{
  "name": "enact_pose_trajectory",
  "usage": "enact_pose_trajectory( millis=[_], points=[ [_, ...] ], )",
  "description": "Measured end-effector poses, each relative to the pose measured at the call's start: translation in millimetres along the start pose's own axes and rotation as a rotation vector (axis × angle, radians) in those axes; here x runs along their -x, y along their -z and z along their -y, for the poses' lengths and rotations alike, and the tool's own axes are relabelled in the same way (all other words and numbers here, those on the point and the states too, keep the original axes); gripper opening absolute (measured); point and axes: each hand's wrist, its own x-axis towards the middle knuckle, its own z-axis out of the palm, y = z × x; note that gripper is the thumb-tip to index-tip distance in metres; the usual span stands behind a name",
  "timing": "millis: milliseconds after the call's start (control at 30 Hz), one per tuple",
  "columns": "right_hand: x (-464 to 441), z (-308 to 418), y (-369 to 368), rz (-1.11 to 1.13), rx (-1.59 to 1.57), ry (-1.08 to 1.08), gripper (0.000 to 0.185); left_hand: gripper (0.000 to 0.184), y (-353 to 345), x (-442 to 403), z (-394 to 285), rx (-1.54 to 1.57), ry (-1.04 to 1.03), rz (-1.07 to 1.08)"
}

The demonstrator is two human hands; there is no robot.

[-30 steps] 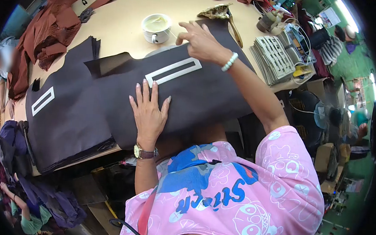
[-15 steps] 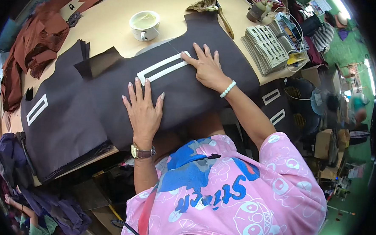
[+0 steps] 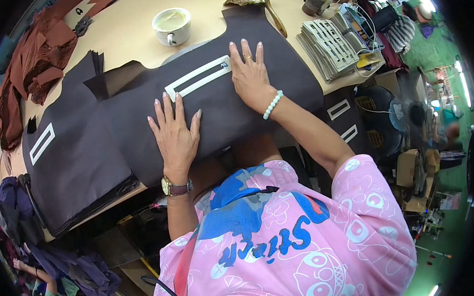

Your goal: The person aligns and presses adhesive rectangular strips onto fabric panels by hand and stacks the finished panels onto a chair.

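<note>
Dark fabric pieces [image 3: 206,119] lie flat across the table. On them is a white rectangular frame-shaped strip [image 3: 197,74], slanting up to the right. My left hand [image 3: 174,139] lies open with its fingertips at the strip's lower left end. My right hand [image 3: 250,79] rests spread on the fabric, its fingers beside the strip's upper right end. A small bluish mark shows at that end. Beyond the strip stands a white cup [image 3: 171,26] with pale paste inside. A second white frame [image 3: 42,144] lies on the dark fabric at the left.
Rust-coloured cloth [image 3: 41,52] is heaped at the back left. A stack of cut pieces [image 3: 328,50] sits on the table's right side, near a wooden-handled brush [image 3: 275,17]. Black fabric with white frames [image 3: 339,109] hangs lower right. Another person's arm [image 3: 36,270] shows lower left.
My right hand has come down from near the cup onto the fabric and spread beside the strip's right end. My left hand stays by its left end. The view has shifted slightly.
</note>
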Motion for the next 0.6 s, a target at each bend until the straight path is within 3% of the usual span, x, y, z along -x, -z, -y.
enact_pose_trajectory(
  millis=[300,600],
  points=[
    [-2.9,-7.1,0.6,0.083,0.065,0.067,0.056,0.063,10.1,2.2,18.3,0.243,0.075,-0.101],
    [-0.8,22.0,12.3,0.044,-0.036,0.122,0.054,0.055,31.1,7.8,41.8,0.241,0.126,-0.211]
  ],
)
